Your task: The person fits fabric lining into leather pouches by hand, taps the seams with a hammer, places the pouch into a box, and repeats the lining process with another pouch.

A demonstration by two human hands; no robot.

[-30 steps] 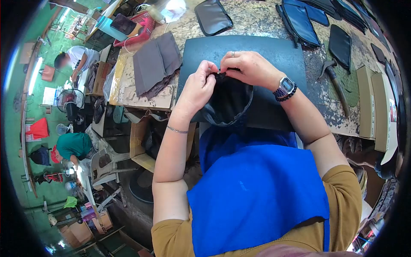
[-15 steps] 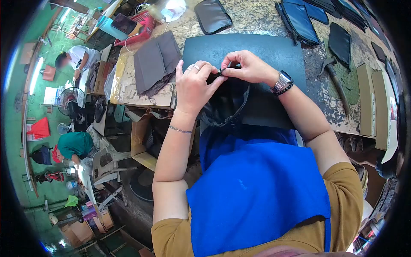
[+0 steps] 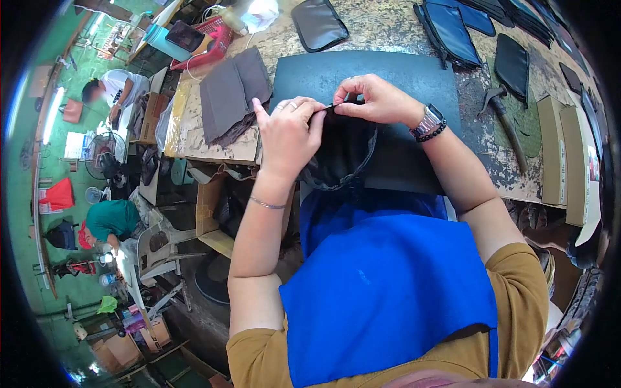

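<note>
A black pouch (image 3: 341, 155) with stitched edges hangs down from my fingers at the near side of a dark flat board (image 3: 407, 81). My left hand (image 3: 290, 132) pinches the pouch's top edge between thumb and fingertips. Close beside it, my right hand (image 3: 376, 102) pinches the same edge, thumb and index finger pressed together. The fingertips of both hands almost meet there. Any small part between them is too dark to make out.
Folded dark fabric (image 3: 233, 97) lies left of the board. A hammer (image 3: 508, 129), cardboard pieces (image 3: 557, 152) and several black cases, one a flat case (image 3: 319, 26), lie around. A red basket (image 3: 218, 45) stands at back left. Two people work further left.
My left hand has shifted slightly left and straightened its fingers along the pouch's top edge. My right hand stays almost in place, still pinching.
</note>
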